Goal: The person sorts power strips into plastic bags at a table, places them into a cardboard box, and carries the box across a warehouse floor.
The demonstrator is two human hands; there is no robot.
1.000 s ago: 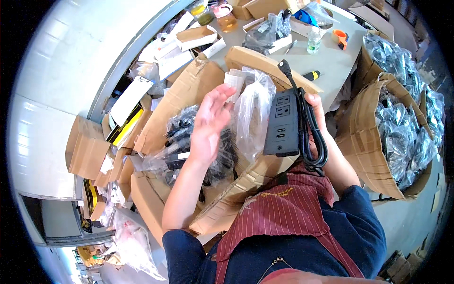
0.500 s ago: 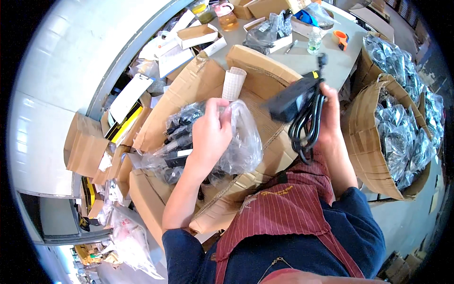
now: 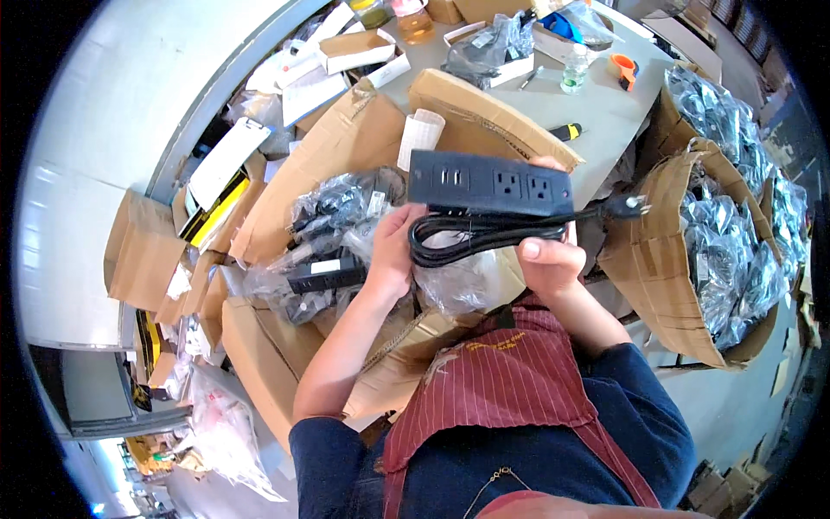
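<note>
A black power strip (image 3: 475, 183) with outlets and USB ports is held up over the open cardboard box. Its bundled black cord (image 3: 484, 242) lies along the near side, with the plug sticking out at the right end. My right hand (image 3: 553, 259) grips the strip and cord near the right end, thumb on the cord. My left hand (image 3: 398, 246) closes around the left end; its fingertips are partly hidden behind the strip. Below, in the box, a clear plastic bag (image 3: 458, 285) lies beside another black power strip (image 3: 327, 275) in plastic.
The large cardboard box (image 3: 303, 195) stands before me, with a rolled white sheet (image 3: 421, 138) at its far side. Another carton (image 3: 644, 259) of bagged items is at the right. On the grey table are a bottle (image 3: 574, 71), orange tape dispenser (image 3: 621, 69) and yellow-black cutter (image 3: 566, 131).
My right hand has brought the power strip left and turned its outlet face toward me. My left hand has left the plastic bag and taken hold of the strip's left end.
</note>
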